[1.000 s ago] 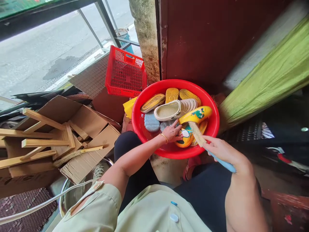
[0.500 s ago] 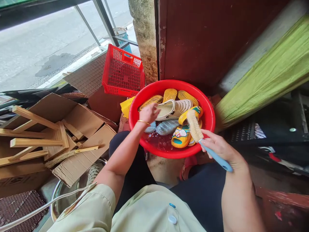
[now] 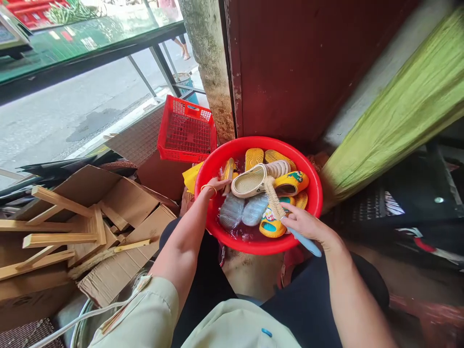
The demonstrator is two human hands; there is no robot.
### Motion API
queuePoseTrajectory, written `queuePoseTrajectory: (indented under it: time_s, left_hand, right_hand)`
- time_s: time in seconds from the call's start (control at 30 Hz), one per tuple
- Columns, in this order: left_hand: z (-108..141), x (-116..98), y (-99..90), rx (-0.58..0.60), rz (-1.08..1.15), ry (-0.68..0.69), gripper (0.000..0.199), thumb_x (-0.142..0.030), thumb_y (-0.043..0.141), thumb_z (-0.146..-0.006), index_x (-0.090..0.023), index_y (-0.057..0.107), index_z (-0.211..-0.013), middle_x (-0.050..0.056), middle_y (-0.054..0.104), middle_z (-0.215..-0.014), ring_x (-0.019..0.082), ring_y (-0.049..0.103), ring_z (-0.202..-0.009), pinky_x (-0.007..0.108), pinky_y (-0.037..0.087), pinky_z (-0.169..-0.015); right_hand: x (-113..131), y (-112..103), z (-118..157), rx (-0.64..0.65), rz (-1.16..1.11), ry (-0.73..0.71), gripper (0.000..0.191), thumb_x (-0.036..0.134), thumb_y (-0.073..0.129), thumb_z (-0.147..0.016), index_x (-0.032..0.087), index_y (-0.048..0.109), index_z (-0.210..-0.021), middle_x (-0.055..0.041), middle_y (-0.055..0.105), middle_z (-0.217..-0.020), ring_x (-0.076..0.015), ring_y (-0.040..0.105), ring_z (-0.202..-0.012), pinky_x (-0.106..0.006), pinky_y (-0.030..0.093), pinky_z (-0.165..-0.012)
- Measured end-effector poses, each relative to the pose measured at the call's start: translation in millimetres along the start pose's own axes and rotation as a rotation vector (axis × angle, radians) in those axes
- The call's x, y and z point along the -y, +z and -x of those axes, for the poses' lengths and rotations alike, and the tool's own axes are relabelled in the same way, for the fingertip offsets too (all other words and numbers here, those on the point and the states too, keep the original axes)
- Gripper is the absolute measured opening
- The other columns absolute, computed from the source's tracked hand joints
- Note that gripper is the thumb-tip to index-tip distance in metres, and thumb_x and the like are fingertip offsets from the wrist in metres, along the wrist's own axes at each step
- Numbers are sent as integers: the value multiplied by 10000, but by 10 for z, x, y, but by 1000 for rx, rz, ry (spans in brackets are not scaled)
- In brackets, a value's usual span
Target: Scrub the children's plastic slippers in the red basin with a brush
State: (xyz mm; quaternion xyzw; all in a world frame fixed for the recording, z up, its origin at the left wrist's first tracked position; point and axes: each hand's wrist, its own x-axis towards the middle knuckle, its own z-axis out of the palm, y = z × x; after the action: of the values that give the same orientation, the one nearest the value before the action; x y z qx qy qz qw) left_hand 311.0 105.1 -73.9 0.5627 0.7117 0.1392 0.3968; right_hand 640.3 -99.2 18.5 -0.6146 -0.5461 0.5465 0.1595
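Observation:
My right hand is closed round the blue handle of a scrubbing brush, its pale bristled head above the shoes in a red basin. At the basin's left side my left hand has its fingers closed at a yellow slipper, which is tipped on its edge; the grip is partly hidden. Beside those fingers a beige clog lies with its opening up. A yellow clog, a yellow slipper with a cartoon figure and grey-blue soles sit in reddish-looking water.
A red plastic crate stands behind the basin. To the left are cardboard and an upturned wooden stool. A dark red door and a hanging green cloth border the far and right sides.
My left hand has moved from over the beige clog's heel down to the yellow slipper, now on edge instead of sole up. The brush has shifted left. The view has tilted up.

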Motion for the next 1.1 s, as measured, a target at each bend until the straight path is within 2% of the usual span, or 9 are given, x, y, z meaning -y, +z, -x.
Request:
queuePoseTrajectory:
  time_s: [0.07, 0.2, 0.4, 0.57, 0.67, 0.77, 0.87, 0.97, 1.1]
  left_hand:
    - [77, -21, 38, -29, 32, 2, 504, -553, 742, -769, -129, 706, -1037, 112, 749, -952, 272, 698, -943, 302, 487, -742]
    - [298, -155, -18, -231, 66, 95, 652, -456, 804, -753, -147, 604, -1291, 124, 715, -1141, 288, 661, -1075, 346, 507, -857]
    - [896, -458, -224, -472, -63, 538, 807, -485, 828, -744, -226, 501, -1435, 130, 588, -1325, 324, 561, -1262, 495, 486, -1079]
    - [1229, -453, 73, -358, -174, 817, 994, -501, 841, -760, -247, 340, -1581, 166, 496, -1473, 346, 501, -1381, 524, 440, -1165]
    - [1233, -361, 362, -241, -245, 867, 1142, -468, 870, -741, -235, 210, -1644, 197, 445, -1555, 380, 460, -1448, 548, 409, -1197]
    - [1189, -306, 557, -192, -250, 897, 1243, -456, 877, -738, -222, 89, -1671, 218, 390, -1625, 388, 423, -1494, 551, 389, -1215]
    - [1186, -315, 616, -223, -216, 892, 1289, -472, 867, -747, -198, 20, -1680, 235, 350, -1659, 383, 409, -1512, 532, 384, -1227]
    - [1236, -369, 611, -232, -187, 853, 1265, -496, 850, -759, -195, 39, -1683, 231, 338, -1672, 388, 405, -1518, 540, 375, -1233]
    - [1288, -416, 661, -126, -69, 793, 1177, -525, 874, -724, -230, 223, -1659, 197, 437, -1623, 401, 434, -1494, 571, 392, -1215]
  right_hand:
    - [-31, -1, -32, -11, 3, -2, 704, 295, 595, -903, 174, 446, -1580, 71, 558, -586, -138, 535, -535, -218, 389, -507]
    - [-18, 1, -11, -36, 6, -19, 695, 276, 588, -899, 158, 452, -1571, 66, 575, -587, -137, 550, -537, -215, 399, -507]
    - [62, 7, 80, -143, 12, -44, 671, 299, 569, -901, 191, 478, -1557, 62, 606, -624, -141, 601, -517, -225, 483, -509]
    - [10, -9, -23, -438, 55, -157, 669, 388, 494, -969, 220, 416, -1612, -23, 724, -893, -168, 661, -629, -284, 562, -611]
    - [59, 175, -40, -528, 398, -192, 609, 321, 468, -991, 251, 470, -1596, -104, 716, -1169, -217, 711, -856, -322, 572, -779]
    - [181, 495, 10, -470, 769, -139, 621, 238, 428, -1005, 311, 435, -1622, -119, 685, -1160, -240, 715, -863, -331, 548, -764]
    - [285, 670, 18, -376, 920, -121, 662, 218, 422, -1010, 345, 356, -1656, -113, 665, -1137, -233, 714, -808, -319, 526, -705]
    - [305, 523, -97, -456, 917, -24, 670, 215, 411, -1018, 328, 320, -1672, -132, 658, -1128, -249, 704, -816, -340, 521, -707]
    - [221, 153, -292, -588, 822, 58, 646, 223, 405, -1024, 253, 344, -1667, -159, 672, -1129, -279, 686, -916, -355, 521, -755]
